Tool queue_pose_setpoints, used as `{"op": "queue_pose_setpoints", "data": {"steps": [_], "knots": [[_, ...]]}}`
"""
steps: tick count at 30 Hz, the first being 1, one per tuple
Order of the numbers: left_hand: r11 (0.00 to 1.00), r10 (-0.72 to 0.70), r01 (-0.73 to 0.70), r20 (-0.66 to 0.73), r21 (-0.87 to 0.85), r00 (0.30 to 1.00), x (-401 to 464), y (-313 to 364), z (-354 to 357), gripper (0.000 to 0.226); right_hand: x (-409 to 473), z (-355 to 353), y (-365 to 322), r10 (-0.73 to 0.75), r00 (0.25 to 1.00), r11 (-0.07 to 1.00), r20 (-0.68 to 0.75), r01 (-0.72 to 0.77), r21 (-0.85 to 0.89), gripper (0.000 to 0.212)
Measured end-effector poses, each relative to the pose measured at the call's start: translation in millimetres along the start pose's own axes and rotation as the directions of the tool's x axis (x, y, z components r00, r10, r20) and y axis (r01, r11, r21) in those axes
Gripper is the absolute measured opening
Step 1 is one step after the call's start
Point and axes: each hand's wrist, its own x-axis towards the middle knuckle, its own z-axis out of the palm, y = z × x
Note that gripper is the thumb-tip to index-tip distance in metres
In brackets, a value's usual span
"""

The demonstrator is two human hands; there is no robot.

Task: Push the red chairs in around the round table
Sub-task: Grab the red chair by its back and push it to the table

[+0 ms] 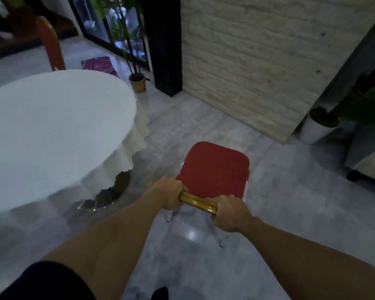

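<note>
A red chair (213, 169) with a gold frame stands on the grey floor, to the right of the round table (52, 131), well apart from it. The table wears a white cloth with a scalloped hem and rests on a shiny metal base. My left hand (168, 193) grips the left end of the chair's gold top rail. My right hand (231, 214) grips the rail's right end. A second red chair (50, 43) stands at the table's far side, only its back showing.
A pale brick wall (258, 61) and a black pillar (164, 44) rise beyond the chair. Potted plants stand at the far side (136, 82) and at the right (318, 126). A purple mat (100, 64) lies on the floor. A wheeled cabinet (368, 152) sits at the right.
</note>
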Motion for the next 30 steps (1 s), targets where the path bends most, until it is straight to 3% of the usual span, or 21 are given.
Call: {"op": "queue_pose_setpoints", "data": {"steps": [8, 14, 20, 25, 30], "knots": [[0.952, -0.270, 0.251, -0.093, -0.173, 0.958, -21, 89, 44, 0.024, -9, -37, 75, -0.309, 0.941, 0.937, 0.138, 0.326, -0.126, 0.059], [0.869, -0.449, 0.412, -0.088, -0.275, 0.889, -43, 163, 94, 0.030, -30, -55, 115, -0.477, 0.826, 0.807, 0.300, 0.547, -0.223, 0.051], [0.824, -0.482, 0.390, -0.147, -0.412, 0.864, -59, 217, 115, 0.033, -35, -71, 128, -0.548, 0.737, 0.656, 0.396, 0.672, -0.342, 0.053], [0.652, -0.566, 0.324, -0.156, -0.685, 0.810, -67, 230, 136, 0.040, -27, -76, 120, -0.588, 0.693, 0.579, 0.417, 0.720, -0.382, 0.049], [0.574, -0.593, 0.346, -0.085, -0.743, 0.801, -58, 208, 136, 0.043, -1, -80, 105, -0.615, 0.656, 0.547, 0.438, 0.754, -0.362, 0.048]]}}
